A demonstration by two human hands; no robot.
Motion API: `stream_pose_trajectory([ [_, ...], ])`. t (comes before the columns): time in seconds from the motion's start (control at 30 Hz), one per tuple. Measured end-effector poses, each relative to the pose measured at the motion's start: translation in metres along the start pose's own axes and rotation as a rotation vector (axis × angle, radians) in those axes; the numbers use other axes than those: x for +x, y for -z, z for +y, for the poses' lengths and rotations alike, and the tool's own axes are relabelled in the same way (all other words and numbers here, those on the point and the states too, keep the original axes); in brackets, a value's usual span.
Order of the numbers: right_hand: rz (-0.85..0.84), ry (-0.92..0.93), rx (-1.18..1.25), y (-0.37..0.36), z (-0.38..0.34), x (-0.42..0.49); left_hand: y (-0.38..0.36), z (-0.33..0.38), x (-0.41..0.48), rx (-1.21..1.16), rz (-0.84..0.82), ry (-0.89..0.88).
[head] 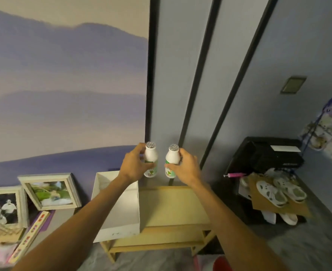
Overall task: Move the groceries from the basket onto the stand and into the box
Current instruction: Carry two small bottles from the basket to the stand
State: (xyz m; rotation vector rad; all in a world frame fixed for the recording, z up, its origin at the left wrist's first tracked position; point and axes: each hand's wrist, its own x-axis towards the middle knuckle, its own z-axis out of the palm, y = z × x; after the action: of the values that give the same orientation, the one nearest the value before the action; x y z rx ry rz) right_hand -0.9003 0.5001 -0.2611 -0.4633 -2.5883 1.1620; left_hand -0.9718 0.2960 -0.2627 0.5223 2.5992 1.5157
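White plastic shows in both your hands: your left hand (133, 165) has its fingers (149, 164) wrapped around one small bottle (151, 160), and your right hand (183, 165) grips a second bottle (172, 160) the same way. Both bottles are upright, foil caps up, near each other but apart, held in the air above the back edge of the wooden stand (173, 204).

You look to be mid-carry, with the set-down not yet made. Next you'd need to lower each bottle onto the stand's bare top, or swing the left one over the open white box (120, 218) that stands against the stand's left edge, keeping them level and releasing only once the bases rest flat.

Count: two bottles, one stand, one box. No basket is in view.
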Motion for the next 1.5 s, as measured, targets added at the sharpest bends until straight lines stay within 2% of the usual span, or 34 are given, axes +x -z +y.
stream_pose_trajectory([
  [0.27, -0.099, -0.070, 0.062, -0.063, 0.099, 0.042, -0.099, -0.083, 0.029, 0.052, 0.031, 0.218],
  [0.43, -0.224, -0.065, 0.083, -0.138, 0.185, 0.066, -0.167, -0.159, 0.045, 0.060, 0.095, 0.333],
  [0.73, -0.247, -0.089, 0.105, -0.227, 0.280, 0.069, -0.237, -0.262, 0.057, 0.049, 0.211, 0.476],
  [1.0, -0.210, 0.025, 0.091, -0.264, 0.275, 0.069, -0.242, -0.277, 0.052, 0.045, 0.215, 0.525],
  [1.17, -0.268, 0.006, 0.069, -0.261, 0.275, 0.072, -0.238, -0.275, 0.052, 0.037, 0.224, 0.562],
  [1.3, -0.396, -0.011, -0.020, -0.229, 0.265, 0.080, -0.220, -0.252, 0.055, 0.087, 0.133, 0.460],
  [1.5, -0.345, 0.011, -0.134, -0.131, 0.208, 0.106, -0.145, -0.177, 0.068, 0.263, 0.079, 0.205],
])
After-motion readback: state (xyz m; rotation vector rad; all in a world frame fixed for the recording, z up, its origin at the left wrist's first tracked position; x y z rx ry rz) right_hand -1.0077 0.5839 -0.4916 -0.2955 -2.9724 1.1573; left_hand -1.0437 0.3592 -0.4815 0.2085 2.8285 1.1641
